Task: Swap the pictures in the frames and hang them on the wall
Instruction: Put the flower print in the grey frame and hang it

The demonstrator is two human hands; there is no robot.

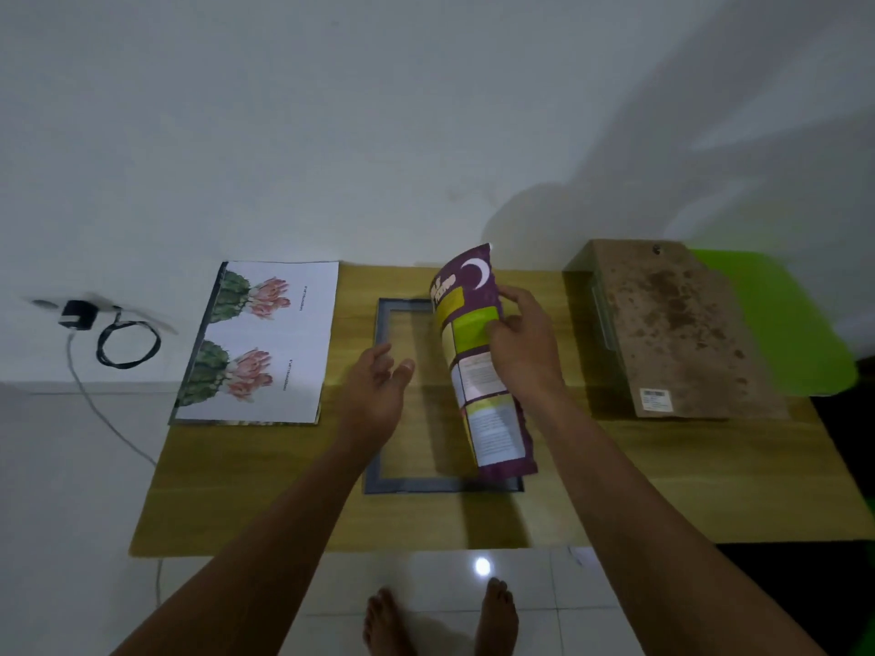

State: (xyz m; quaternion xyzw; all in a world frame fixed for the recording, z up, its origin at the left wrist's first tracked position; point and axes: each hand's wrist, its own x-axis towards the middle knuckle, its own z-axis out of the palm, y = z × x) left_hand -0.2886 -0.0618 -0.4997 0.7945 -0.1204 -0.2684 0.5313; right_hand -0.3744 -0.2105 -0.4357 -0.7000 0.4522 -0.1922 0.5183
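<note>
Purple-and-green poster (473, 385): gripped in my right hand (525, 343), curled, standing on edge over the right side of the empty dark frame (426, 486) lying on the wooden table (284, 504); left hand (379, 390) hovers over the frame's left side, fingers relaxed, holding nothing. Cactus-flower print (265, 343) loose at table left, brown backing board (677, 329) at right; my judgement: both pictures unframed, refilling, backing and hanging all remain

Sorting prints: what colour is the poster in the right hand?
The poster is mainly purple with yellow-green panels; head view.
</note>
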